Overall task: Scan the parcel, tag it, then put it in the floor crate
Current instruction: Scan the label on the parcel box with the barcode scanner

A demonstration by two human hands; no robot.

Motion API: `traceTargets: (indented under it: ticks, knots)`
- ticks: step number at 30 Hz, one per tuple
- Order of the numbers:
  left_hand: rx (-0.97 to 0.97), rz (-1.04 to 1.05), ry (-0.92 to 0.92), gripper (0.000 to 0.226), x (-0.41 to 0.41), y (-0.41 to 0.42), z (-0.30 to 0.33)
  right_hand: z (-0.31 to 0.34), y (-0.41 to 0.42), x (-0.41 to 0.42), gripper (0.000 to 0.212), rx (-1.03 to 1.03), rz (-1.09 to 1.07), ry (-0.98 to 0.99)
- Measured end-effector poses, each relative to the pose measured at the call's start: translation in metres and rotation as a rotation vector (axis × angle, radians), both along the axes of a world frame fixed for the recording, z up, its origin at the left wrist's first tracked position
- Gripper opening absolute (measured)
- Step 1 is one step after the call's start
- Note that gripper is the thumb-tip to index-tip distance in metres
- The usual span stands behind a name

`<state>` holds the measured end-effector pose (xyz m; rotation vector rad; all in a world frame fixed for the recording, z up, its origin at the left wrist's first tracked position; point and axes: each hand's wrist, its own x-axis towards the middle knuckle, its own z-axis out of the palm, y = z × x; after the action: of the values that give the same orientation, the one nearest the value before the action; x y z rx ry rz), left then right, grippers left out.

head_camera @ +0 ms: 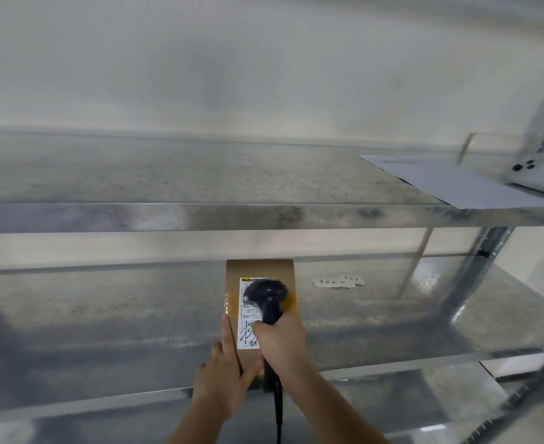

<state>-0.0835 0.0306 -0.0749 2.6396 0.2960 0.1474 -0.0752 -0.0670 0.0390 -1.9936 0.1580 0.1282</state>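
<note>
Right hand (280, 341), fingers wrapped round the handle of a black scanner (269, 296), whose head covers part of the white label (246, 322). Left hand (219, 382), forefinger straight along the left edge of the brown parcel (257, 267), thumb at its near end. The parcel lies on the middle shelf (104, 315). Paper tags (339, 281) lie well to its right. On the upper shelf (168, 174), far right, lies a sheet of paper (450, 184).

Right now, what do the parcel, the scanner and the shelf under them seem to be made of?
Parcel: brown cardboard, matt, with glossy tan tape across it and a white paper label. Scanner: probably black plastic, smooth with a slight sheen. Shelf: likely galvanised steel, grey and mottled, with blurred reflections.
</note>
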Motion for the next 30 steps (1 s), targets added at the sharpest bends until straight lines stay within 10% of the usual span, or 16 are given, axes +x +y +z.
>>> traceTargets:
  ticks: [30]
  knots:
    - [0.0,0.013,0.0,0.093,0.0005,-0.0013,0.002,0.0005,0.0003,-0.0014,0.027,0.031,-0.003,-0.019]
